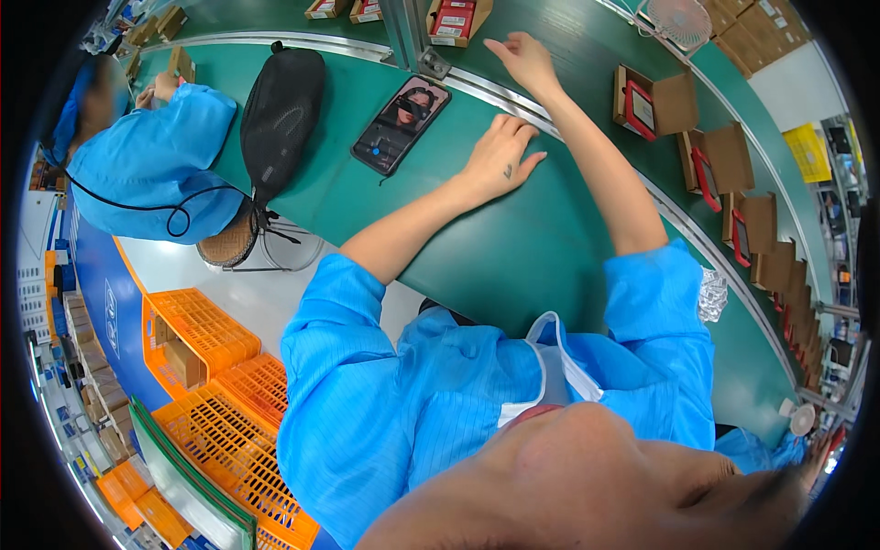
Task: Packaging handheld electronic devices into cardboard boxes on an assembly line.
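My left hand (500, 158) rests on the green worktop by the metal rail. Its thumb is apart from the bent fingers, and it holds nothing. Reaching over the rail above the green conveyor belt, my right hand (527, 66) has its thumb stretched out and nothing visible in its grasp. It is nearest to an open cardboard box (452, 42) with a red packaged item (451, 18) inside, but apart from it. A smartphone (401, 126) with a lit screen lies left of my left hand. Further left is a black zipped pouch (282, 119).
Along the belt at right stand several open cardboard boxes (676, 99) with red items. A co-worker's blue sleeve (151, 165) is at far left, beside a round stool (227, 240). Orange crates (229, 449) stand at lower left. A metal post (403, 32) rises beside the rail.
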The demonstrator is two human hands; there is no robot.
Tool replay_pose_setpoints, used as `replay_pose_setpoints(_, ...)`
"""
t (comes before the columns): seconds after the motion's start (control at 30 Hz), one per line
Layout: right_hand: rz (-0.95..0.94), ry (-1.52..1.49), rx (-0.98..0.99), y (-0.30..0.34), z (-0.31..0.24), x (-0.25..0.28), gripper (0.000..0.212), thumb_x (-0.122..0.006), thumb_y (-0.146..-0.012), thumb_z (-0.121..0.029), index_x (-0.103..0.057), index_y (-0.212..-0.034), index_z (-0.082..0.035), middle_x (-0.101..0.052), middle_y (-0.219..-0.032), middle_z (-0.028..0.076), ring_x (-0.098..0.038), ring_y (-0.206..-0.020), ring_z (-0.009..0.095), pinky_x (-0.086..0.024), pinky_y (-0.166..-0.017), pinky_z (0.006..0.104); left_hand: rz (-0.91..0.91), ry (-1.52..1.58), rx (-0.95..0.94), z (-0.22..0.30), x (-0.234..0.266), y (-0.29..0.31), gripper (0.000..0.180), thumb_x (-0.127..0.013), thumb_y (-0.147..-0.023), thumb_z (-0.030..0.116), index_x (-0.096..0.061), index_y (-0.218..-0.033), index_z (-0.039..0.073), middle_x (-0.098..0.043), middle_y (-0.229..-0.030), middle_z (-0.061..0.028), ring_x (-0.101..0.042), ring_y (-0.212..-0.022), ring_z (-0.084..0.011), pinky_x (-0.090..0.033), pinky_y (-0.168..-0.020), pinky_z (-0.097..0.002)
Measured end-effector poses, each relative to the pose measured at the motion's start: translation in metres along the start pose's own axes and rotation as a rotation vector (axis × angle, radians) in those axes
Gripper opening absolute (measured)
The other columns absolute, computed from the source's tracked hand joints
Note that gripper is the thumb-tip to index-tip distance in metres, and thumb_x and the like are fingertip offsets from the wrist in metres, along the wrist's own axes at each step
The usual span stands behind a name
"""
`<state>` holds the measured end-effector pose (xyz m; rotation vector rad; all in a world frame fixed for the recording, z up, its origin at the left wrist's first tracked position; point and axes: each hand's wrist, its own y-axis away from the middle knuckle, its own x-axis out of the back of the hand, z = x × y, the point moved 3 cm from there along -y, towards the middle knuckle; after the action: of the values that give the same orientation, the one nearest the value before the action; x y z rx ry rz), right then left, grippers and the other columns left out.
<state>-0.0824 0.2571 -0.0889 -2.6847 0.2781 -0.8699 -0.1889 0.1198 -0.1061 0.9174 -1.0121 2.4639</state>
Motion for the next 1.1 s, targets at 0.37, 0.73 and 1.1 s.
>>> replay_pose_setpoints(0.37, 0.251, 0.021, -0.025, -0.051, 0.075, -0.014, 0.034, -0.049, -0.088, -0.027, -0.060, -0.079, 0.004, -0.062, -0.081, 0.027, -0.061, -0.082, 0.043, -0.047, -0.072, 0.0484, 0.105, 0.202, 0.063, -0.023, 0.007, -0.006, 0.021, -0.064, -0.083, 0.013, -0.060, -0.098, -0.002, -0.063, -0.098, -0.0144, -0.058, -0.092, -0.0294, -0.047, -0.084, -0.0351)
replay_pose_setpoints(0.73, 0.159, 0.386, 0.353, 0.069, -0.026, 0.083, 0.020, -0.051, -0.091, -0.020, -0.057, -0.105, -0.006, -0.063, -0.080, 0.018, -0.063, -0.071, 0.035, -0.050, -0.057, 0.0432, 0.256, 1.176, 0.703, -0.052, -0.002, -0.057, 0.046, -0.035, -0.100, 0.037, -0.041, -0.131, 0.004, -0.054, -0.118, -0.0108, -0.055, -0.099, -0.0194, -0.047, -0.087, -0.0317)
replay_pose_setpoints(1.1, 0.254, 0.527, 0.310, 0.051, -0.004, 0.090, 0.019, -0.054, -0.090, -0.017, -0.057, -0.103, -0.004, -0.064, -0.076, 0.016, -0.064, -0.064, 0.030, -0.052, -0.060, 0.0380, 0.199, 1.787, 0.649, -0.075, -0.026, -0.048, 0.053, -0.019, -0.099, 0.046, -0.036, -0.135, 0.011, -0.047, -0.131, -0.0142, -0.046, -0.121, -0.0321, -0.041, -0.098, -0.0521)
